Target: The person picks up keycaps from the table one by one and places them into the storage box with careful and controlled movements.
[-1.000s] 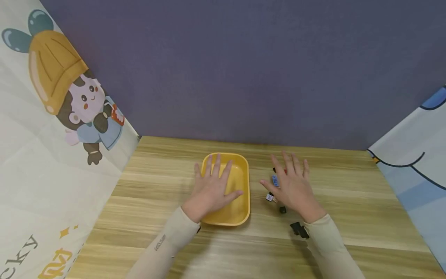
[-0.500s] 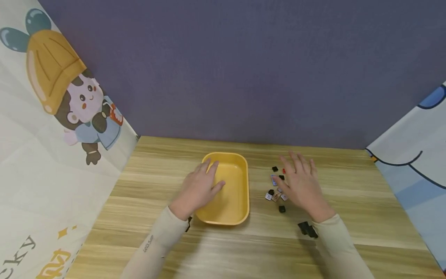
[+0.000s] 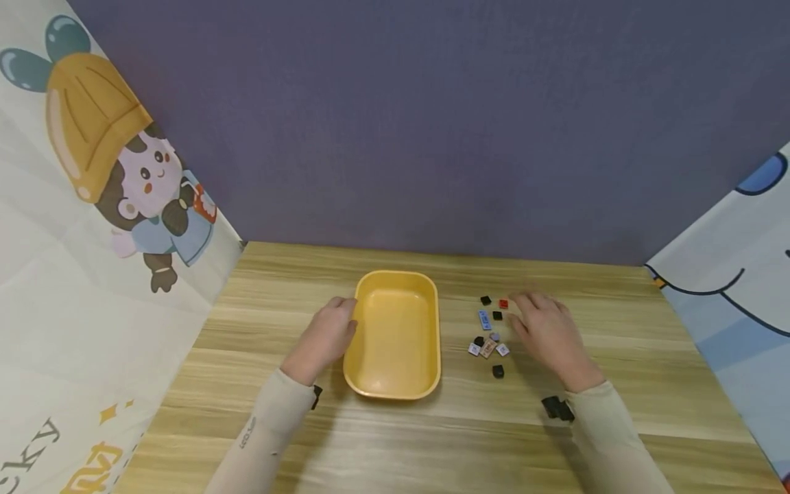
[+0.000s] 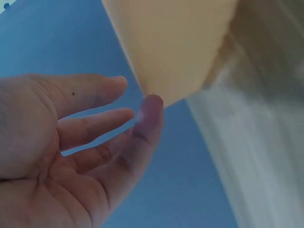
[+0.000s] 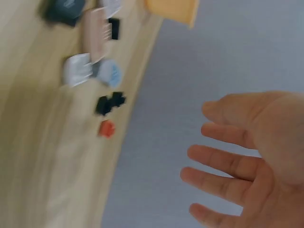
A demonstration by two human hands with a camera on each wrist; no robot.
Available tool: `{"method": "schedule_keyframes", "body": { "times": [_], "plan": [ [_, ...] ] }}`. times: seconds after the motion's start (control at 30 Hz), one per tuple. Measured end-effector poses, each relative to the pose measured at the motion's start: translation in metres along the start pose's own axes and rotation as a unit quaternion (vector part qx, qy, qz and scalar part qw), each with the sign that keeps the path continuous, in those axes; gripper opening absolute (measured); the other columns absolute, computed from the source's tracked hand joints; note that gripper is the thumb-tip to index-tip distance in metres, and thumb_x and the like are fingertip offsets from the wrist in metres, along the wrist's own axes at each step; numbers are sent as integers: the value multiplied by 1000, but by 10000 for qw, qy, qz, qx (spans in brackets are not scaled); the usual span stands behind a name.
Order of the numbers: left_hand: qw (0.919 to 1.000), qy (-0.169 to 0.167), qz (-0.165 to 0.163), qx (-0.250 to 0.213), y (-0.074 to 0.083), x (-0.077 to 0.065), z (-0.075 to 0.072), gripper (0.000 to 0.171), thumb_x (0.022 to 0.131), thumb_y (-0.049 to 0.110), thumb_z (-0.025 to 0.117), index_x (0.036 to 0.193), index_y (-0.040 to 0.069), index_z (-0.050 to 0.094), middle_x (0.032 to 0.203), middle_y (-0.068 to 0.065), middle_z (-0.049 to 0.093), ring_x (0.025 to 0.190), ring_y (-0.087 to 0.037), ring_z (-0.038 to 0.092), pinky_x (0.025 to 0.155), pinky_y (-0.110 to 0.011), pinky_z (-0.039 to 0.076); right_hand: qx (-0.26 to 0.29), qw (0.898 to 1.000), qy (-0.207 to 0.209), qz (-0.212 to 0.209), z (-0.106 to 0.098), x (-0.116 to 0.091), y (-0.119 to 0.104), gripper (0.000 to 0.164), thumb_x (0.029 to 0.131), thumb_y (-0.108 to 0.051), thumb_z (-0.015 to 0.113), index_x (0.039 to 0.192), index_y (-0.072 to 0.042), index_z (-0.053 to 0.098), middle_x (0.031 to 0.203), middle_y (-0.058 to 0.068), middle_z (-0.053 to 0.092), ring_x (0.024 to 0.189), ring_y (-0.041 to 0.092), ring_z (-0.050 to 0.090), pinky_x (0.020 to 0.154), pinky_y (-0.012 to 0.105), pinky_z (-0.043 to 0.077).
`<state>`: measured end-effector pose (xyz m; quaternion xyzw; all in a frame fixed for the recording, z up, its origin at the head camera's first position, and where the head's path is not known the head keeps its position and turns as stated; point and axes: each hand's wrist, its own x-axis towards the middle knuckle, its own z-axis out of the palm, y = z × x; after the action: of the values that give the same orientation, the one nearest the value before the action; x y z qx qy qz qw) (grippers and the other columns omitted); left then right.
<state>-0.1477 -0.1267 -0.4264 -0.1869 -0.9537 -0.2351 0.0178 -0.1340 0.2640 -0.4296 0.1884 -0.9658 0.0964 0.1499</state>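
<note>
The yellow tray stands on the wooden table with nothing in it. Beside its left rim is my left hand, fingers loosely bent. In the left wrist view the thumb and fingers are apart, and one fingertip overlaps the tray's corner. My right hand hovers just right of a scatter of small keycap-like pieces, fingers relaxed and holding nothing. Among them are a red piece, a long blue one, a tan one, a white one and several black ones, including one in front.
A dark blue-grey panel rises behind the table's back edge. Printed cloths hang at the left and the right. Black wrist-worn objects show by the right cuff and left cuff.
My left hand has moved left from over the tray to its left rim, its fingers now bent. The right hand has moved right, uncovering the small pieces, and its spread fingers have relaxed.
</note>
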Motion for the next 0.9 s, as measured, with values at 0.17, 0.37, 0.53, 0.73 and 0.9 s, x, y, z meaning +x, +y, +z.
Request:
{"method": "schedule_keyframes", "body": {
  "times": [0.17,0.37,0.53,0.73,0.9],
  "plan": [
    [9986,-182,-405,-283,-9,0,4,38,96,3,66,130,-12,57,119,-25,62,108,-37,62,89,-44,56,162,9998,-5,-68,14,1,13,32,88,-5,75,117,6,66,108,24,67,91,41,66,71,56,57],
    [9948,-284,-674,-709,-12,1,5,38,96,4,66,132,-8,58,111,-19,65,93,-28,66,74,-33,59,496,9968,-576,259,30,4,24,24,91,-4,72,112,6,67,105,23,67,85,36,67,71,51,59],
    [9928,-304,-663,-953,-15,1,7,40,95,1,66,133,-9,57,108,-19,65,89,-26,68,68,-28,58,626,9938,-856,338,41,9,30,19,92,-3,70,109,6,67,99,21,68,79,32,67,66,48,59],
    [9900,-249,-672,-1218,-17,1,8,41,95,0,65,134,-9,56,108,-19,67,88,-26,69,68,-28,59,707,9899,-1159,413,55,13,37,26,92,-4,69,116,5,66,106,22,68,87,36,67,74,52,58],
    [9871,-329,-761,-1368,-18,0,8,41,97,1,63,136,-8,55,111,-21,67,91,-28,70,71,-31,60,599,9889,-1288,432,59,16,38,29,92,-6,69,119,5,65,103,19,67,86,35,66,74,52,58]
  ]
}}
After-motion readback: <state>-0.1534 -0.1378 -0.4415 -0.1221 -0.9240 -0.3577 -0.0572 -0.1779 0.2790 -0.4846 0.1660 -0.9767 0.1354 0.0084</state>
